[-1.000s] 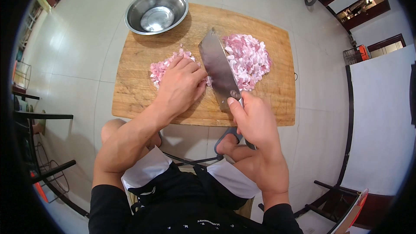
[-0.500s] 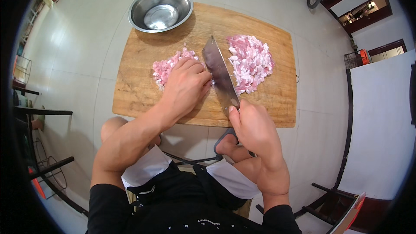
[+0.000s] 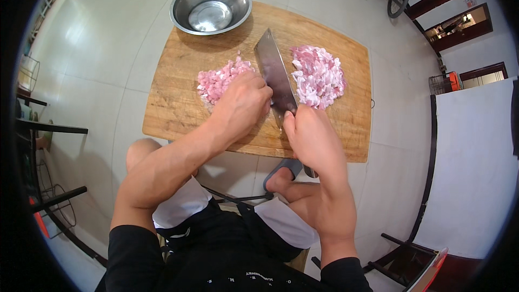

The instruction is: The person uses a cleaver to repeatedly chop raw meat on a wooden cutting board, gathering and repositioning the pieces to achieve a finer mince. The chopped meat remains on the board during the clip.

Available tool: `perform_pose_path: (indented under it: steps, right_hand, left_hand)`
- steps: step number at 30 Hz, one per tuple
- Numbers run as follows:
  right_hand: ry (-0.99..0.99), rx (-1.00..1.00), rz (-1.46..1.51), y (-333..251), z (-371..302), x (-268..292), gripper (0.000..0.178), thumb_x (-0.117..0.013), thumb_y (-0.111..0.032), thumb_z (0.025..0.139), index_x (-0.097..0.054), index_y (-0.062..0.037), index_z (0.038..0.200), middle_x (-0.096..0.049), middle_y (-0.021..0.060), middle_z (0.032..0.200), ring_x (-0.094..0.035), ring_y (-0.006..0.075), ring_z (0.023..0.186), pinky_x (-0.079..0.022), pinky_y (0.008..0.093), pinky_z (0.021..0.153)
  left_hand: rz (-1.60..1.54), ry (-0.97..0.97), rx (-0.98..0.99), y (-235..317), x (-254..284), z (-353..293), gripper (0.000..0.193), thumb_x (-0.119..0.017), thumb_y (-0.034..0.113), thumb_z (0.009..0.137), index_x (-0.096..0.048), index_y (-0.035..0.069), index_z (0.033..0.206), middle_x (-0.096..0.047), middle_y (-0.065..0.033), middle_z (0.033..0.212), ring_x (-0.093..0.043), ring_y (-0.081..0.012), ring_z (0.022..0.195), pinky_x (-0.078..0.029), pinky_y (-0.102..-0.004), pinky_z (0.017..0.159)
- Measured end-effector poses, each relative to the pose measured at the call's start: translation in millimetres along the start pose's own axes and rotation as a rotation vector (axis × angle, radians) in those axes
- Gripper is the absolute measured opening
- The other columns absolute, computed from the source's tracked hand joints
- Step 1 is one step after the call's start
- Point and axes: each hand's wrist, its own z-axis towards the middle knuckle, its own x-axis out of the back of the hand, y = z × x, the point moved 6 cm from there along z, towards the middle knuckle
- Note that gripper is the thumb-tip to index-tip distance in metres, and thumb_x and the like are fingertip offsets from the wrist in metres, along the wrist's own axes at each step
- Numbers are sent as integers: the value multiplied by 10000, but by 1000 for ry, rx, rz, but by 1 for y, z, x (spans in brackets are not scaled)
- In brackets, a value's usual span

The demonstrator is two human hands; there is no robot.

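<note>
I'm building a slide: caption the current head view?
Left hand at diced pink meat, right hand gripping a broad-bladed grey metal cleaver, over a brown wooden board.

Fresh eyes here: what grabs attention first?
The broad cleaver in the right hand's grip, between a diced heap of pink meat on the left, partly behind the left hand, and a coarser heap on the right. Then a metal bowl at the far-left corner of the wooden board.
</note>
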Motion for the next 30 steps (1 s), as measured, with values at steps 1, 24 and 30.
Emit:
perform_pose_path:
  steps: [1,24,30]
  right_hand:
    - [35,1,-13,-3,3,0,389,-607,-248,1117,-748,89,982,-743,364,903,-739,569,911,-584,646,814]
    - [127,-15,522,21,-30,6,373,-670,-258,1127,-658,43,908,-650,156,609,-659,258,478,-506,423,496]
    - [-52,-159,366,5,-44,6,386,-637,-280,1126,-663,52,931,-694,303,716,-709,537,717,-565,590,671]
  left_hand:
    - [-6,-15,-12,2,1,-1,91,-816,75,861,-759,29,916,-695,-127,947,-673,-354,1000,-550,-489,962]
    - [-65,-69,-46,-5,36,1,160,-873,106,866,-795,35,987,-687,-115,1103,-665,-345,1099,-549,-460,995]
    - [-45,-97,-23,-6,20,-1,130,-863,84,867,-777,33,950,-687,-102,1071,-664,-334,1097,-547,-457,1003]
